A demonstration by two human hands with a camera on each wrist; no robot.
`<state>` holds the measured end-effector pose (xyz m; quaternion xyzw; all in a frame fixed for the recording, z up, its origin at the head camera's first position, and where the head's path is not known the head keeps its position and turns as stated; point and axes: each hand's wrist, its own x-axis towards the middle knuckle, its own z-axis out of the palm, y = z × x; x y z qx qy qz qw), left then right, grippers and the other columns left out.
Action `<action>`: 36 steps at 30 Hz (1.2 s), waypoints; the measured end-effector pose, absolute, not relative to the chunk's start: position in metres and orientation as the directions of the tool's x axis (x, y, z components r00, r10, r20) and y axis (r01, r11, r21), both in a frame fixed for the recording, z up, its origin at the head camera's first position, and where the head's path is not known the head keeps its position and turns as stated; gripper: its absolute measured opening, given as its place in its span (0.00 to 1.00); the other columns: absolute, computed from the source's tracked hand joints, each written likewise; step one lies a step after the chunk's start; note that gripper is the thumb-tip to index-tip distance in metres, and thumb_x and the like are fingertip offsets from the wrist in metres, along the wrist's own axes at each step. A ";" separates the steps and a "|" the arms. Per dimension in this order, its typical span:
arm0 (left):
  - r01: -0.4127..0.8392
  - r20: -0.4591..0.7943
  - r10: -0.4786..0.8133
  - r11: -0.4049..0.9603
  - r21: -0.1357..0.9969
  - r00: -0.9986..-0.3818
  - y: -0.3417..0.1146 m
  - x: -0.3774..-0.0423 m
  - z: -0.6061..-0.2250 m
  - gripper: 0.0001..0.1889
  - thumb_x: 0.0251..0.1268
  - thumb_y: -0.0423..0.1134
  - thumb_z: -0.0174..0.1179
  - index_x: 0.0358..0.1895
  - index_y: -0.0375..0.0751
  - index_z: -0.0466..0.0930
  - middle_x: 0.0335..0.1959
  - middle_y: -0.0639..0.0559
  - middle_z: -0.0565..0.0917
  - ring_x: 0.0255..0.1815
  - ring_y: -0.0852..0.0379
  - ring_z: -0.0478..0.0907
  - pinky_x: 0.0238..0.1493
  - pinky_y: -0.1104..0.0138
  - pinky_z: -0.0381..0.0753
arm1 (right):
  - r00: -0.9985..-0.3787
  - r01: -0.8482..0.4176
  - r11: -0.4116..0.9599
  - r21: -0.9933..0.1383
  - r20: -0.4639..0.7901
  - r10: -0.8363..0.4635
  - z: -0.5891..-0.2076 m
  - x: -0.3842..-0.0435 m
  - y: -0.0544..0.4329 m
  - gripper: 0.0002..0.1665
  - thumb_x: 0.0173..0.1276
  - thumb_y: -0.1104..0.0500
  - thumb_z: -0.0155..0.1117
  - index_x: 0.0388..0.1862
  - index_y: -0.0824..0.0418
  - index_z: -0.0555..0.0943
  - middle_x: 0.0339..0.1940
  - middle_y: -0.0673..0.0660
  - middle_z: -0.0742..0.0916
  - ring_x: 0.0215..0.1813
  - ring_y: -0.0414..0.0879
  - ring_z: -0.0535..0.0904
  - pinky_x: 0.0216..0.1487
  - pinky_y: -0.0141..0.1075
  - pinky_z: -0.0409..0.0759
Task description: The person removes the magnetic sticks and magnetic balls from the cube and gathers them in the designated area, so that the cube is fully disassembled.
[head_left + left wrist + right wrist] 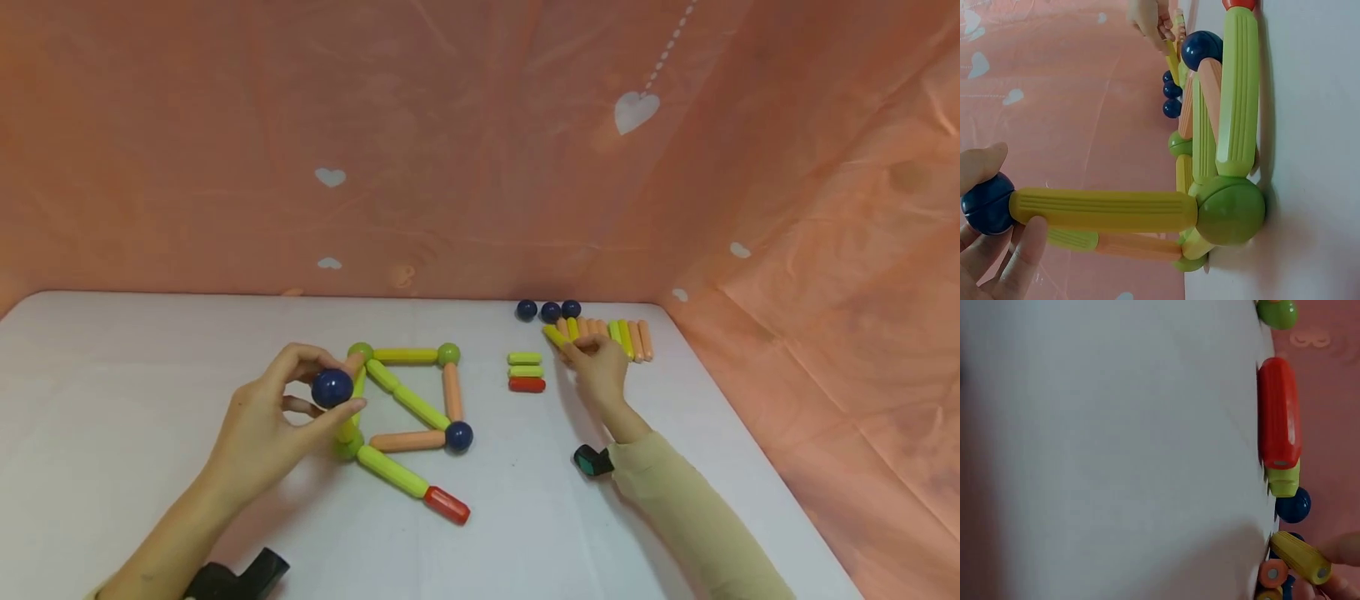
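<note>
With thumb and fingers, my left hand [262, 417] grips a dark blue ball [332, 388]. In the left wrist view that ball tops an upright yellow rod [1104, 209], whose foot meets a green ball [1232, 209] on the table. A lime rod [392, 472] and a short red rod [447, 505] run out from this green ball along the table. Behind it lies a frame of rods with another blue ball [459, 437] at a corner. My right hand [600, 371] pinches a yellow rod [1300, 557] beside the row of rods at the back right.
Three blue balls [551, 312] stand near the table's back edge. A row of peach and yellow-green rods [633, 340] lies by the right hand. Left of that hand are two short lime rods [524, 359] and a short red rod [527, 385]. A pink curtain [480, 150] hangs behind.
</note>
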<state>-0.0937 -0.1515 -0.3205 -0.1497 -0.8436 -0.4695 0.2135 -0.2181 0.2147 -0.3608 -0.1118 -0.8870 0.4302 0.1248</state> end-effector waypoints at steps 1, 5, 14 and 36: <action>0.452 0.499 0.053 0.513 0.730 -0.865 -0.152 -0.093 -0.320 0.22 0.48 0.33 0.74 0.46 0.41 0.73 0.36 0.50 0.83 0.38 0.77 0.74 0.31 0.80 0.78 | -0.946 0.073 0.646 -0.760 0.153 0.287 -0.361 -0.220 0.214 0.13 0.61 0.59 0.67 0.38 0.69 0.80 0.33 0.63 0.85 0.31 0.44 0.78 0.28 0.26 0.72; 0.455 0.493 0.067 0.509 0.731 -0.867 -0.151 -0.094 -0.320 0.22 0.49 0.33 0.73 0.46 0.41 0.74 0.38 0.50 0.83 0.39 0.76 0.73 0.31 0.80 0.78 | -0.961 0.057 0.741 -0.669 0.165 0.223 -0.359 -0.224 0.214 0.11 0.58 0.61 0.69 0.33 0.69 0.79 0.29 0.61 0.83 0.30 0.47 0.75 0.28 0.29 0.71; 0.466 0.493 0.089 0.505 0.727 -0.865 -0.149 -0.097 -0.320 0.21 0.50 0.34 0.73 0.47 0.43 0.76 0.39 0.51 0.83 0.40 0.74 0.72 0.31 0.79 0.77 | -0.978 0.116 0.708 -0.697 0.045 0.204 -0.357 -0.221 0.220 0.13 0.62 0.57 0.66 0.35 0.68 0.81 0.24 0.58 0.84 0.21 0.40 0.77 0.25 0.28 0.72; 0.461 0.493 0.081 0.508 0.728 -0.866 -0.153 -0.105 -0.322 0.20 0.51 0.34 0.72 0.48 0.41 0.75 0.38 0.51 0.82 0.39 0.73 0.72 0.30 0.79 0.77 | -0.902 -0.309 0.453 -0.836 0.106 -0.419 -0.352 -0.147 0.158 0.09 0.63 0.62 0.67 0.40 0.66 0.82 0.35 0.58 0.86 0.35 0.40 0.79 0.39 0.29 0.79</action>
